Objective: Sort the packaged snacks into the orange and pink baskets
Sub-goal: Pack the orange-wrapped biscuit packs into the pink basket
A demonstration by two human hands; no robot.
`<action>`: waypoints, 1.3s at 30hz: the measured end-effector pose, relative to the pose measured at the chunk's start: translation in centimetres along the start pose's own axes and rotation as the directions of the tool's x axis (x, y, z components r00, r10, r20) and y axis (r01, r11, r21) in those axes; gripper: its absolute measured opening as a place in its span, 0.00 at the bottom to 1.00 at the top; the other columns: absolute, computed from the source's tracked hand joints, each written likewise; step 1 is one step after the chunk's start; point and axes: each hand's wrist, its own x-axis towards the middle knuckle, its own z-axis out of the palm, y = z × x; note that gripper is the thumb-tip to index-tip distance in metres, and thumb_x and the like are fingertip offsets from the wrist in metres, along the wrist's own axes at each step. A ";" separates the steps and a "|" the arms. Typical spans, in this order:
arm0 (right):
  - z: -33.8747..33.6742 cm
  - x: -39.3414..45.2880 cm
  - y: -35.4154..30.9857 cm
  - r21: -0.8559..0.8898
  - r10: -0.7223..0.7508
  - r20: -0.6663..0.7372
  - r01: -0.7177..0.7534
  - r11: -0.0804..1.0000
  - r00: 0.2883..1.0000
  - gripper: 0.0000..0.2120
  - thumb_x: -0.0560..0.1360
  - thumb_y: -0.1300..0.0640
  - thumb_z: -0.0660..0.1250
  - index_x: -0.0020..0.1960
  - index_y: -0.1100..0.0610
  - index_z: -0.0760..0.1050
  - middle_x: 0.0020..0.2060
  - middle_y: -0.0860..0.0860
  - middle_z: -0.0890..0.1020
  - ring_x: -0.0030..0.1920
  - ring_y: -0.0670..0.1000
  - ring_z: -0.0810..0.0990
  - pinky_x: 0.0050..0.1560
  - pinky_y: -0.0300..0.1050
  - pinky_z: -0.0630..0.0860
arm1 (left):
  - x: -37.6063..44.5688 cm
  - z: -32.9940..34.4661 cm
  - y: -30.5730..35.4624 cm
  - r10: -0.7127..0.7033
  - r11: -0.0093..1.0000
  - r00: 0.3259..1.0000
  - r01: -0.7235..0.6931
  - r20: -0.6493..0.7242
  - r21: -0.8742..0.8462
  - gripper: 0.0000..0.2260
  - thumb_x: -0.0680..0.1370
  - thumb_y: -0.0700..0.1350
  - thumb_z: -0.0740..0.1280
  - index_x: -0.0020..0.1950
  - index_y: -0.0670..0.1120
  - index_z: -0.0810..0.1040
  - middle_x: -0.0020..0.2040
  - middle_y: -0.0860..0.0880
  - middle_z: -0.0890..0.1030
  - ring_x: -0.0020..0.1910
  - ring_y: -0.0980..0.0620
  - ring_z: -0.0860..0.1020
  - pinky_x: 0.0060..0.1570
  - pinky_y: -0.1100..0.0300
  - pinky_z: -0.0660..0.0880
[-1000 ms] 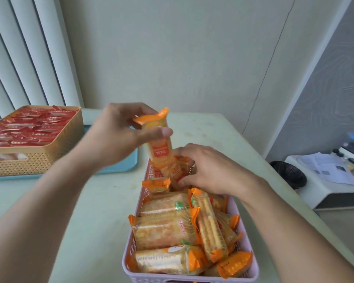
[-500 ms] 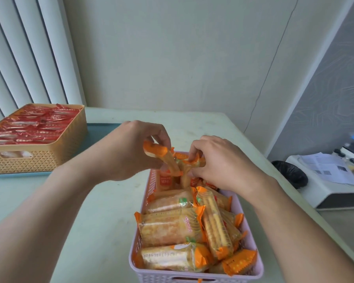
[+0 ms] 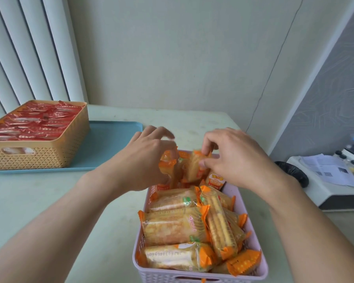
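Observation:
A pink basket (image 3: pixel 263 268) in front of me is packed with several orange-wrapped cracker packets (image 3: pixel 173 225). Both hands are over its far end. My left hand (image 3: pixel 145 160) grips an orange packet (image 3: pixel 168 166) at the basket's back left corner. My right hand (image 3: pixel 235 160) pinches another orange packet (image 3: pixel 195 168) standing on end beside it. The orange basket (image 3: pixel 41 156) at the far left is filled with red-wrapped packets (image 3: pixel 33 123).
The orange basket stands on a blue tray (image 3: pixel 110 144) on the pale green table (image 3: pixel 49 201). The table's right edge lies close to the pink basket. Beyond it, lower down, are a black round object (image 3: pixel 294 172) and a white device with papers (image 3: pixel 331 174).
My left hand has lowered its orange packet from above the basket down into the far end. My right hand has lifted slightly and now pinches a packet upright. The view has tilted down a little.

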 end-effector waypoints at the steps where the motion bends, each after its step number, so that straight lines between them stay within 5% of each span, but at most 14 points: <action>1: -0.4 0.0 0.0 0.066 0.013 -0.051 -0.010 0.998 0.999 0.12 0.70 0.45 0.78 0.41 0.46 0.74 0.40 0.38 0.76 0.50 0.46 0.76 0.51 0.46 0.70 | 0.0 0.1 0.0 -0.002 1.000 1.000 0.002 -0.002 -0.014 0.27 0.69 0.52 0.77 0.65 0.61 0.72 0.74 0.58 0.62 0.72 0.55 0.56 0.69 0.56 0.59; 4: -0.9 0.2 0.0 0.200 0.054 -0.112 -0.031 0.979 0.992 0.12 0.68 0.44 0.78 0.40 0.46 0.76 0.39 0.39 0.79 0.45 0.45 0.79 0.48 0.49 0.76 | 0.4 0.9 -0.3 -0.042 0.996 0.996 0.048 0.083 -0.076 0.44 0.70 0.48 0.76 0.79 0.62 0.54 0.80 0.59 0.54 0.80 0.56 0.45 0.77 0.53 0.48; 7: -0.6 0.1 -0.6 0.292 0.097 -0.113 -0.060 0.954 0.989 0.11 0.67 0.45 0.80 0.39 0.46 0.78 0.34 0.39 0.80 0.38 0.43 0.80 0.42 0.45 0.78 | 0.6 1.6 -0.4 -0.016 0.994 0.992 0.029 0.123 -0.107 0.49 0.71 0.48 0.76 0.81 0.62 0.45 0.81 0.59 0.52 0.81 0.55 0.41 0.78 0.53 0.41; 10: 0.7 0.3 -1.6 0.420 0.133 -0.132 -0.066 0.905 0.982 0.13 0.66 0.49 0.82 0.39 0.47 0.78 0.33 0.36 0.82 0.32 0.42 0.80 0.32 0.35 0.72 | 0.5 1.3 -0.2 -0.007 0.952 0.992 0.045 0.128 -0.302 0.46 0.69 0.55 0.79 0.79 0.62 0.55 0.75 0.61 0.61 0.79 0.58 0.50 0.78 0.55 0.49; 12: 1.4 0.3 -1.8 0.566 0.161 -0.108 -0.073 0.821 0.981 0.16 0.65 0.53 0.83 0.41 0.49 0.75 0.36 0.41 0.85 0.31 0.40 0.81 0.32 0.33 0.72 | 0.6 1.5 -0.1 -0.015 0.879 0.998 0.043 0.063 -0.475 0.29 0.70 0.57 0.78 0.68 0.58 0.71 0.63 0.61 0.72 0.65 0.61 0.68 0.66 0.60 0.64; 14: 1.5 0.1 -1.5 0.631 0.180 -0.039 -0.116 0.767 0.983 0.17 0.67 0.56 0.82 0.42 0.51 0.73 0.39 0.44 0.87 0.34 0.39 0.82 0.35 0.32 0.74 | 0.8 1.9 -0.1 -0.018 0.896 0.999 0.001 -0.034 -0.444 0.17 0.73 0.55 0.76 0.56 0.54 0.74 0.54 0.57 0.76 0.58 0.56 0.74 0.58 0.57 0.68; 17: 1.5 0.4 -0.2 0.343 0.156 0.070 -0.171 0.924 0.985 0.10 0.70 0.57 0.80 0.41 0.49 0.78 0.35 0.44 0.85 0.36 0.40 0.83 0.40 0.40 0.78 | 1.0 2.3 -0.4 -0.062 0.921 0.996 0.035 -0.059 -0.389 0.19 0.72 0.51 0.77 0.60 0.47 0.79 0.61 0.50 0.78 0.69 0.50 0.71 0.65 0.60 0.65; 19: 2.3 1.0 0.0 0.103 0.076 0.285 -0.110 0.989 0.956 0.06 0.70 0.57 0.78 0.44 0.50 0.84 0.38 0.45 0.86 0.38 0.46 0.85 0.42 0.45 0.82 | 1.2 2.4 -0.7 -0.069 0.927 0.995 0.035 -0.078 -0.374 0.19 0.70 0.49 0.79 0.57 0.43 0.81 0.64 0.49 0.79 0.69 0.49 0.71 0.66 0.64 0.63; 23: 5.3 2.3 -0.8 -0.254 -0.025 0.591 0.215 0.943 0.806 0.06 0.75 0.60 0.68 0.46 0.55 0.85 0.39 0.51 0.85 0.42 0.55 0.83 0.38 0.46 0.82 | 1.1 2.5 -0.6 -0.154 0.894 0.988 0.139 0.000 -0.426 0.13 0.69 0.48 0.77 0.49 0.45 0.79 0.49 0.50 0.81 0.48 0.49 0.78 0.46 0.58 0.74; 26: 5.7 3.0 -1.0 -0.304 0.028 0.703 0.265 0.915 0.711 0.08 0.78 0.62 0.65 0.52 0.61 0.83 0.44 0.55 0.84 0.46 0.58 0.83 0.31 0.41 0.71 | 0.9 2.7 -0.4 -0.148 0.889 0.988 0.153 0.047 -0.431 0.13 0.71 0.48 0.75 0.51 0.46 0.76 0.48 0.51 0.78 0.47 0.50 0.77 0.46 0.57 0.74; 29: 5.3 3.0 -2.0 -0.370 0.106 0.734 0.264 0.891 0.671 0.07 0.80 0.64 0.63 0.46 0.63 0.79 0.37 0.53 0.78 0.42 0.58 0.79 0.29 0.40 0.64 | 0.9 2.9 -0.5 -0.142 0.891 0.989 0.147 0.045 -0.430 0.14 0.72 0.49 0.73 0.53 0.46 0.76 0.51 0.50 0.77 0.50 0.49 0.76 0.50 0.54 0.74; 33: 5.3 2.6 -3.2 -0.444 0.250 0.618 0.069 0.893 0.745 0.17 0.79 0.67 0.60 0.33 0.57 0.67 0.33 0.52 0.69 0.44 0.56 0.73 0.42 0.45 0.70 | 0.9 3.2 -0.3 -0.144 0.892 0.989 0.143 0.031 -0.429 0.10 0.72 0.48 0.71 0.49 0.47 0.74 0.50 0.50 0.75 0.49 0.48 0.75 0.46 0.56 0.71; 39: 3.9 2.6 -2.6 -0.282 0.205 0.523 -0.059 0.957 0.827 0.04 0.71 0.55 0.69 0.40 0.55 0.79 0.38 0.51 0.81 0.43 0.57 0.82 0.43 0.48 0.81 | 1.0 3.1 -0.4 -0.120 0.895 0.992 0.119 0.025 -0.430 0.12 0.68 0.48 0.72 0.50 0.49 0.79 0.53 0.50 0.77 0.51 0.48 0.77 0.52 0.52 0.76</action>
